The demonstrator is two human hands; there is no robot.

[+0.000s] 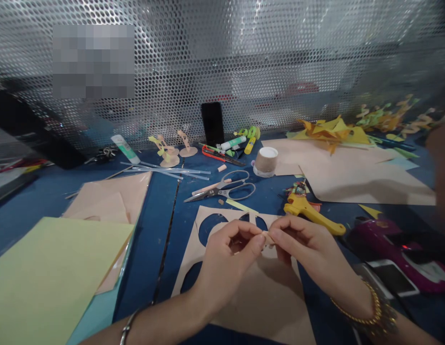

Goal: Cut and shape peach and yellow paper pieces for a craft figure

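Observation:
Between the fingertips of both hands is a small piece of beige paper [268, 238], mostly covered by the fingers. My left hand [231, 251] pinches it from the left between thumb and forefinger. From the right, my right hand [308, 244] pinches the same piece. Under the hands lies a beige paper sheet [268, 297] with round holes cut in its upper and left parts. Grey-handled scissors [222, 190] rest just beyond the sheet, with a yellow-green paper strip [242, 206] close by.
A yellow glue gun [312, 215] lies right of the sheet, near a magenta device [394, 249] and a phone [393, 278]. Coloured paper [57, 268] is stacked at left. Behind stand a paper-covered cup [266, 163], clear glue sticks [165, 168] and small paper figures [168, 155].

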